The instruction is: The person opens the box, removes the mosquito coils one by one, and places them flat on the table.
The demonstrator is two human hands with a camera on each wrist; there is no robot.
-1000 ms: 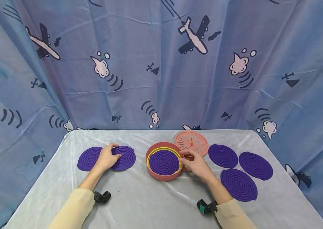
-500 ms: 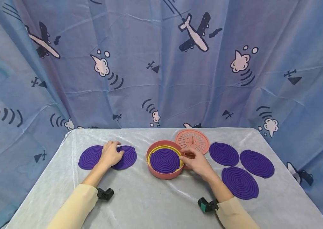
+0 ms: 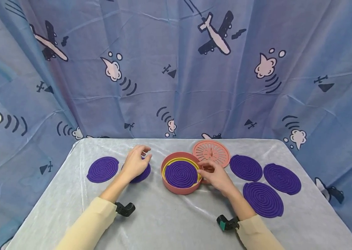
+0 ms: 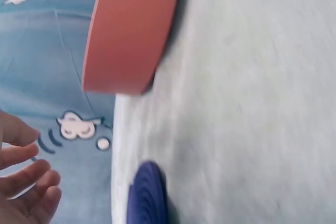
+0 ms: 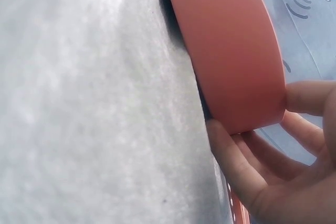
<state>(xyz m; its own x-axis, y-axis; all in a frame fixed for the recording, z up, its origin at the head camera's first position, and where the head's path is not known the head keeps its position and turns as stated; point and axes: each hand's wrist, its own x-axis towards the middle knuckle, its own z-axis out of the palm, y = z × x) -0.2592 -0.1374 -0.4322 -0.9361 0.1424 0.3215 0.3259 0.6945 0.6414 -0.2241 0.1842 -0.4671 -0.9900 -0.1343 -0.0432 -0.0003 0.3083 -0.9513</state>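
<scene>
A round pink mosquito coil holder [image 3: 180, 190] with a yellow inner ring stands mid-table, a purple mosquito coil [image 3: 181, 174] lying inside it. My right hand [image 3: 217, 177] grips the holder's right side; the right wrist view shows its fingers and thumb against the pink wall [image 5: 231, 51]. My left hand [image 3: 136, 161] hovers over another coil [image 3: 141, 175], partly covering it in the head view. Its fingers are loosely bent with nothing between them, and in the left wrist view the hand [image 4: 26, 182] is apart from both coil and holder.
To the far left lies one flat coil [image 3: 103, 169]. On the right are three more: a back coil [image 3: 246, 168], an outer coil [image 3: 282, 178] and a front coil [image 3: 263, 200]. A slotted pink lid [image 3: 211, 152] lies behind the holder. A patterned curtain [image 3: 176, 69] surrounds the table.
My left hand has risen off the coils and moved right and away from me, uncovering the far-left coil. My right hand keeps its grip on the holder.
</scene>
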